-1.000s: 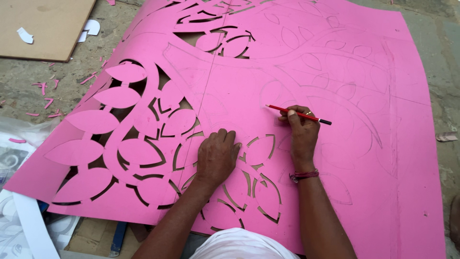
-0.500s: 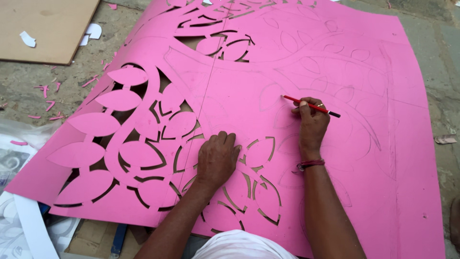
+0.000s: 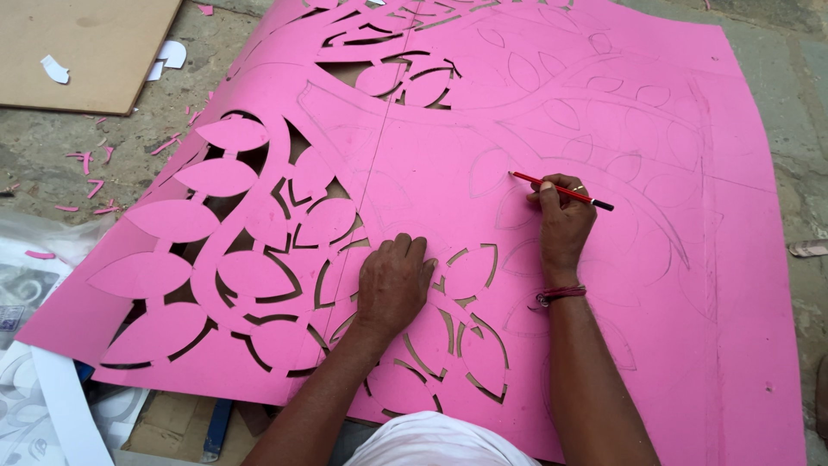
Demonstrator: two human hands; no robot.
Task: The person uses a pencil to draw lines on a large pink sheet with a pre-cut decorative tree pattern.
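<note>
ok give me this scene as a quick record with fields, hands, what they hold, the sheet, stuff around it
left hand: flat, palm down, pressing on the pink sheet
right hand: grips a red pencil, tip toward the sheet
pink sheet: large, lying on the ground; leaf and vine shapes cut out on the left and near side, only pencilled outlines on the right
wrist: dark red thread band on the right wrist
scraps: small pink offcuts on the stone floor to the left
brown board: upper left, with white paper bits on it
white patterned sheet: lower left, partly under the pink one
</note>
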